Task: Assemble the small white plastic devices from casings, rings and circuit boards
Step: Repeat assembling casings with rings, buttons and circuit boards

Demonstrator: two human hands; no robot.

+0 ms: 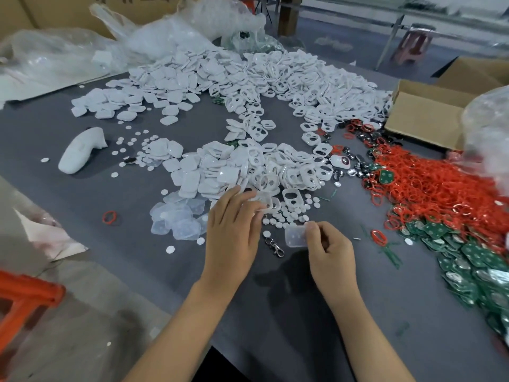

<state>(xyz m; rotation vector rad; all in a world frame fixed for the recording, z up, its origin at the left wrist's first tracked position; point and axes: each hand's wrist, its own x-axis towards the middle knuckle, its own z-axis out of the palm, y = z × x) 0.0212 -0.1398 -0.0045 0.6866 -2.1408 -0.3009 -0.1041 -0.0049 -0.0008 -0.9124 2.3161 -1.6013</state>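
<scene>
- Pinching a translucent, rounded-square insert between thumb and curled fingers, the right hand holds it just above the grey table
- left hand rests fingertips on a white casing with an oval cut-out, fingers bent round its edge; grip unclear
- red rings heaped at right; green circuit boards beside them

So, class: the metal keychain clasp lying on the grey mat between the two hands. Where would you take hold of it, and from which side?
Pinch the keychain clasp across its wider hook body at the near end, coming from above. It lies flat on the mat, so only its top and thin edges are reachable. Its small ring end sits by the white discs, which are probably easily knocked.
</scene>
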